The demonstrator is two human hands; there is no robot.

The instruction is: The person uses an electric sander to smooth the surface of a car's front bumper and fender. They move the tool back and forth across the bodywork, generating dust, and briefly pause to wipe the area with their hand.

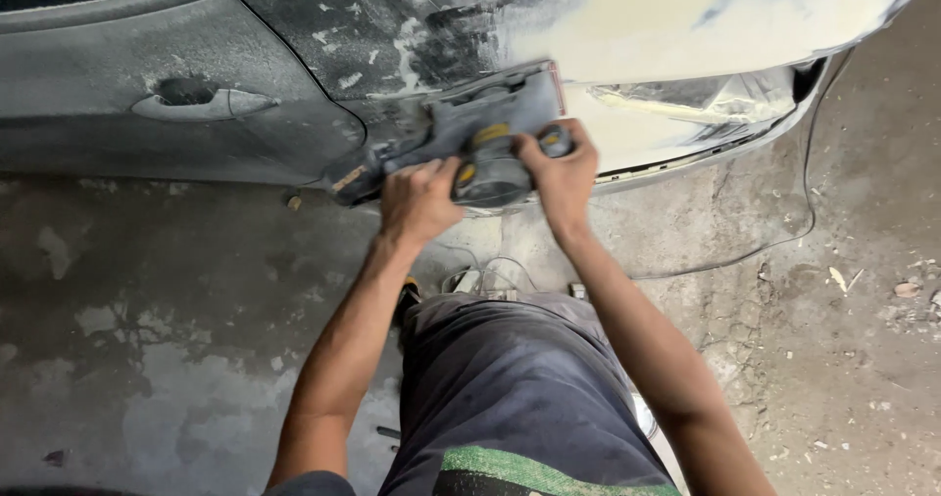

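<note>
Two hands, left hand (pixel 417 199) and right hand (pixel 567 173), grip one sander (pixel 480 143).

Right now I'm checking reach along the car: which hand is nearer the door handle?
Left. The left hand grips the sander on the side toward the door handle; the right hand holds its far end.

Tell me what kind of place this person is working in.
Most likely a car body repair shop. Both hands, left hand and right hand, hold a power sander against a car panel patched with pale filler, above a dusty, stained concrete floor.
</note>
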